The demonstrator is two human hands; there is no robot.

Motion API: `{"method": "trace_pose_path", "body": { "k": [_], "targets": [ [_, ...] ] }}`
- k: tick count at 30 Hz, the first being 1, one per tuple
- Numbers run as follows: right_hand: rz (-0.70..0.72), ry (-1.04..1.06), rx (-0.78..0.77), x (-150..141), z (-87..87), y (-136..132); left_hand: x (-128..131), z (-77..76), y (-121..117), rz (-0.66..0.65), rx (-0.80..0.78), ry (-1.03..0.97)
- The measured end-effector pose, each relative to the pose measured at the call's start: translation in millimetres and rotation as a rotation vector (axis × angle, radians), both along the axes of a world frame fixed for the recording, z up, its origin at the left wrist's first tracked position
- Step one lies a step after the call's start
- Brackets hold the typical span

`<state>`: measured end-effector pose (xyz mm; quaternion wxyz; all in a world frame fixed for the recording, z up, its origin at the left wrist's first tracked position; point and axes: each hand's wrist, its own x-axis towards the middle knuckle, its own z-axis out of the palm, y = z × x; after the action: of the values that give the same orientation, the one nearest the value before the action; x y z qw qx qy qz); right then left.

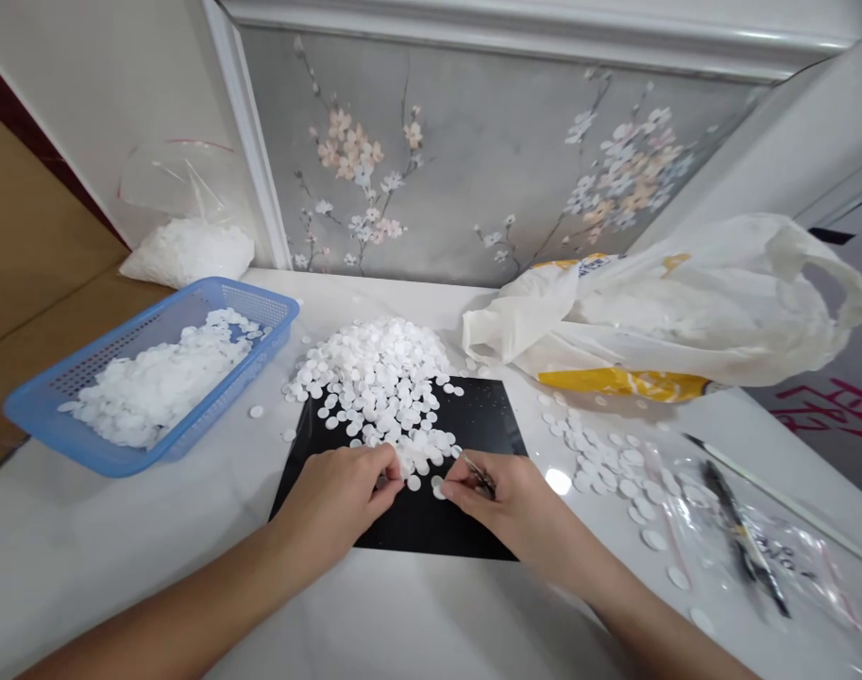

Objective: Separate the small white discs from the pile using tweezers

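A heap of small white round discs (395,364) spills onto a black board (473,529) on the white table. My left hand (338,491) is at the heap's near edge, with thumb and forefinger pinched together; whatever lies between them is hidden. Across from it, my right hand (508,496) is closed around a thin metal tool (481,477) that looks like tweezers, mostly covered by the fingers. A single white disc (438,488) is right at the right fingertips; I cannot tell whether they grip it.
On the left stands a blue basket (30,406) of discs, with a clear bag of white pieces (190,247) behind it. A white plastic bag (685,312) lies back right. Loose discs (604,458), a clear bag (791,548), a black pen-like tool (746,538) and a white strip (785,501) are at right.
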<state>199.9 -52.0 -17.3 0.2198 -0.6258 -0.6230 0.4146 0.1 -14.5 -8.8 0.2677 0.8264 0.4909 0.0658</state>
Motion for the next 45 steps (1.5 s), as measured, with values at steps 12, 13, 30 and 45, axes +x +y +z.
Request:
{"method": "trace_pose_path", "body": {
  "k": [12, 13, 30, 45],
  "targets": [
    [-0.047, 0.142, -0.095, 11.0, 0.4, 7.6, 0.4, 0.0, 0.7, 0.018, 0.028, 0.011],
    [-0.046, 0.146, -0.093, 11.1, 1.1, 7.4, 0.3, -0.1, 0.1, 0.011, 0.038, 0.008],
    [-0.014, -0.011, 0.109, 4.8, -4.2, 7.3, -0.5, 7.8, 5.6, 0.233, -0.551, -0.581],
    [-0.062, 0.135, 0.032, -0.6, -10.4, 10.1, 5.7, -9.3, -1.8, -0.073, 0.034, -0.127]
  ]
}}
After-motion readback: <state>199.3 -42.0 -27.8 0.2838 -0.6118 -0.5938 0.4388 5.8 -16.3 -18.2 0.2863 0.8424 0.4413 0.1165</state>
